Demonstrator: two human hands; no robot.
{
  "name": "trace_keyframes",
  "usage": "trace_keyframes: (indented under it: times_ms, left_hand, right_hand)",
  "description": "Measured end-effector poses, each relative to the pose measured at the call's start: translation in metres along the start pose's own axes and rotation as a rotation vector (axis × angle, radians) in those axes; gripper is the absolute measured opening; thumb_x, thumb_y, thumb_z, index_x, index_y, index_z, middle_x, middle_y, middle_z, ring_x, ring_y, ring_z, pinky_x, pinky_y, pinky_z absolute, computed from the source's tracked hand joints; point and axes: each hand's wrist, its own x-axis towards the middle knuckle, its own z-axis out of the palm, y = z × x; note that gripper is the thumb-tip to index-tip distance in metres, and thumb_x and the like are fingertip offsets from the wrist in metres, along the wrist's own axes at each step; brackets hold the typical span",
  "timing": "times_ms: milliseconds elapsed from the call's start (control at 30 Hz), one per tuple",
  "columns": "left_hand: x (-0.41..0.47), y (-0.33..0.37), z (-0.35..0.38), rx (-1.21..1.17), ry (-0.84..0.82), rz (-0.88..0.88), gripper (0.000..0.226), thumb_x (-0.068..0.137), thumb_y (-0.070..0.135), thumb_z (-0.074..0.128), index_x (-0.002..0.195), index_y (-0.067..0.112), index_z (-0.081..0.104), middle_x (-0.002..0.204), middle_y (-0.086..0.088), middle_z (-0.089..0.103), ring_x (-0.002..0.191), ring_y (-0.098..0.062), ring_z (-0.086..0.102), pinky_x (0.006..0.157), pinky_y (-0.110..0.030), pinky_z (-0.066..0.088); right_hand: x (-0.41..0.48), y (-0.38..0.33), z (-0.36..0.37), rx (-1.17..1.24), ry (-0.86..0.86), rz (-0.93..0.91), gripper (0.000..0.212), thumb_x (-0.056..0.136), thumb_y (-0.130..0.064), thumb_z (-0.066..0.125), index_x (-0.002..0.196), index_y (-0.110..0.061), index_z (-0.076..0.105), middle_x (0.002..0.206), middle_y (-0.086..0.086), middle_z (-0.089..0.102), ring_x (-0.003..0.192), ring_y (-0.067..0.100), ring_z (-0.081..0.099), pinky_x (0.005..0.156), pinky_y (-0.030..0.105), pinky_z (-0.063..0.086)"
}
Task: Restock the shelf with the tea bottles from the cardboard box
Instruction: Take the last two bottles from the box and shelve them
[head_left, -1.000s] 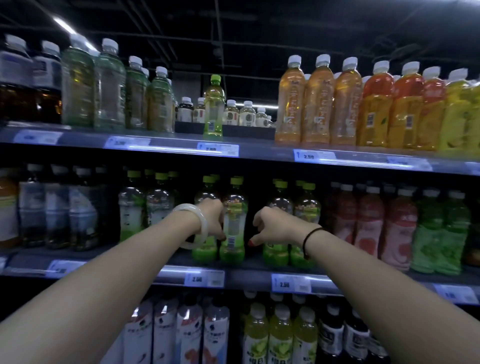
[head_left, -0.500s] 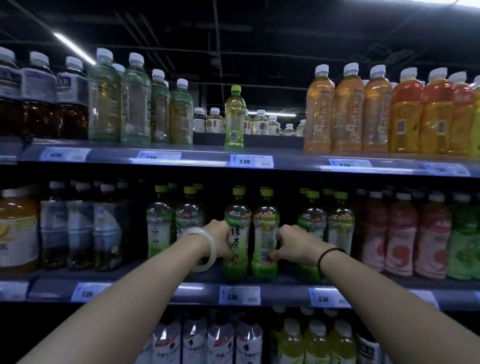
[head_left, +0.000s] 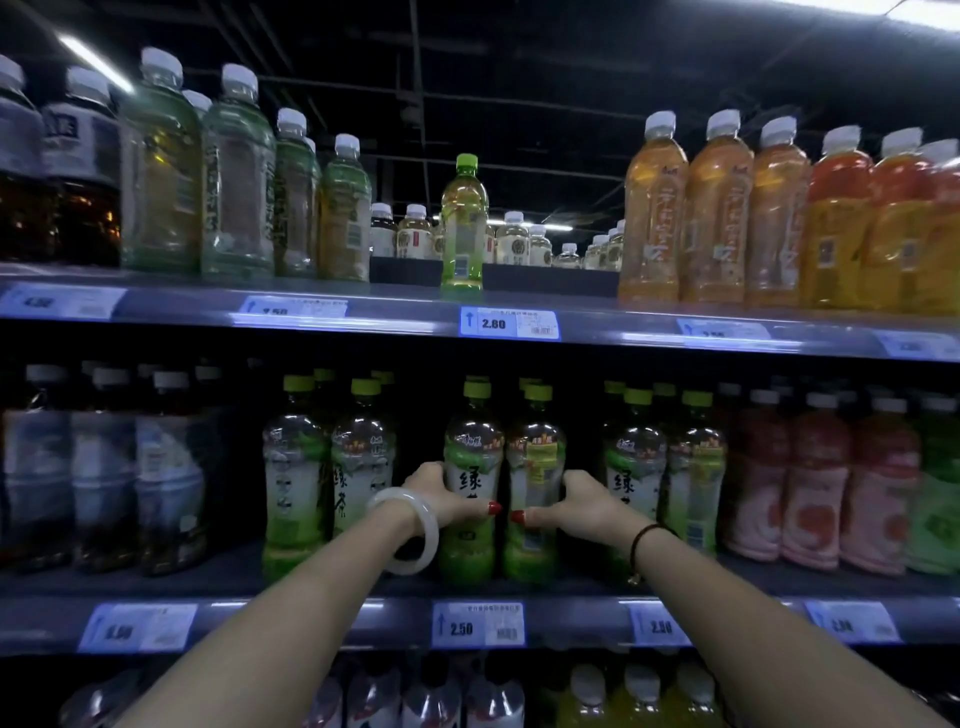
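Two green tea bottles with green caps stand side by side on the middle shelf (head_left: 322, 587). My left hand (head_left: 447, 499), with a white bangle on the wrist, wraps around the left green tea bottle (head_left: 472, 457). My right hand (head_left: 576, 506), with a dark cord bracelet, grips the right green tea bottle (head_left: 535, 457). Both thumbs point inward and nearly meet. Matching green tea bottles stand to the left (head_left: 332, 467) and to the right (head_left: 665, 467). The cardboard box is out of view.
The top shelf (head_left: 395, 312) carries a lone green-capped bottle (head_left: 463, 223), pale green bottles at left and orange bottles (head_left: 717, 218) at right. Dark tea bottles (head_left: 104, 467) and pink-labelled bottles (head_left: 810, 483) flank the middle row. More bottles fill the shelf below.
The view has shifted so the shelf sits further right and closer. My thumbs have come together across the fronts of the two bottles, which stand upright next to each other.
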Motion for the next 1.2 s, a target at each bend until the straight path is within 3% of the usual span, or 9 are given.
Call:
trace_keyframes:
  times_ms: [133,333,467,633,733,833,1000,1133,1200]
  left_hand:
    - [0.000,-0.012,0.008,-0.079,-0.006,0.007,0.053,0.072,0.023,0.080,0.118,0.011,0.057,0.111,-0.001,0.067,0.101,-0.016,0.063,0.089,-0.030,0.052]
    - [-0.005,-0.010,0.008,-0.063,-0.035,-0.005,0.055,0.071,0.028,0.081,0.119,0.012,0.059,0.116,-0.002,0.067,0.109,-0.020,0.062,0.100,-0.037,0.049]
    - [-0.006,-0.014,0.011,-0.086,0.001,-0.036,0.068,0.063,0.037,0.084,0.121,0.013,0.059,0.116,-0.002,0.068,0.109,-0.021,0.063,0.102,-0.042,0.048]
    - [0.008,-0.038,0.018,-0.107,0.016,-0.087,0.113,0.026,0.057,0.083,0.126,0.011,0.056,0.120,-0.004,0.067,0.109,-0.021,0.064,0.097,-0.042,0.052]
    - [-0.019,-0.024,0.013,0.143,-0.043,-0.113,0.078,0.050,0.046,0.086,0.112,0.006,0.059,0.109,-0.004,0.066,0.102,-0.021,0.063,0.092,-0.037,0.053]
    - [-0.046,-0.010,-0.001,0.441,-0.098,-0.110,0.035,0.072,0.033,0.078,0.088,0.007,0.062,0.089,-0.004,0.064,0.086,-0.023,0.061,0.080,-0.034,0.051]
    - [-0.076,0.002,-0.039,0.686,-0.091,-0.076,0.025,0.069,0.029,0.077,0.085,0.011,0.070,0.083,-0.004,0.068,0.085,-0.024,0.066,0.077,-0.036,0.055]
    - [-0.095,0.007,-0.071,0.782,0.004,-0.035,0.036,0.071,0.031,0.079,0.097,0.007,0.071,0.094,-0.006,0.070,0.092,-0.025,0.067,0.087,-0.038,0.056]
    - [-0.101,0.002,-0.084,0.796,0.039,-0.021,0.030,0.071,0.030,0.080,0.089,0.009,0.069,0.087,-0.006,0.068,0.087,-0.025,0.066,0.085,-0.039,0.056]
  right_hand:
    - [-0.001,0.003,0.007,0.162,-0.044,0.014,0.036,0.081,-0.023,0.072,0.113,-0.012,0.058,0.107,0.000,0.065,0.096,0.013,0.061,0.068,0.022,0.046]
    - [-0.003,0.000,-0.004,0.116,-0.087,0.032,0.049,0.082,-0.026,0.071,0.118,0.002,0.056,0.122,0.020,0.062,0.109,0.028,0.061,0.085,0.035,0.050]
    - [-0.002,0.005,0.001,0.165,-0.075,0.029,0.053,0.077,-0.033,0.074,0.120,-0.010,0.054,0.120,0.006,0.062,0.111,0.021,0.057,0.089,0.032,0.047]
    - [-0.010,0.012,0.007,0.091,-0.049,0.011,0.045,0.078,-0.041,0.071,0.109,-0.009,0.063,0.107,0.008,0.070,0.093,0.018,0.066,0.083,0.036,0.054]
    - [-0.023,0.007,0.007,-0.142,-0.075,0.028,0.050,0.074,-0.048,0.070,0.103,-0.007,0.066,0.104,0.015,0.071,0.096,0.028,0.067,0.088,0.044,0.054]
    - [-0.045,-0.010,0.003,-0.310,-0.122,0.031,0.033,0.082,-0.040,0.068,0.084,-0.009,0.059,0.080,0.005,0.062,0.075,0.019,0.059,0.064,0.027,0.051]
    - [-0.066,-0.051,0.010,-0.438,-0.191,-0.064,0.029,0.082,-0.035,0.069,0.081,-0.009,0.056,0.074,0.003,0.055,0.066,0.017,0.053,0.054,0.023,0.041]
    - [-0.075,-0.086,0.030,-0.509,-0.204,-0.208,0.045,0.080,-0.033,0.072,0.108,0.002,0.063,0.107,0.016,0.067,0.097,0.028,0.064,0.082,0.040,0.055]
    - [-0.078,-0.099,0.039,-0.535,-0.207,-0.267,0.032,0.082,-0.032,0.071,0.093,-0.004,0.061,0.088,0.008,0.062,0.078,0.020,0.059,0.064,0.032,0.050]
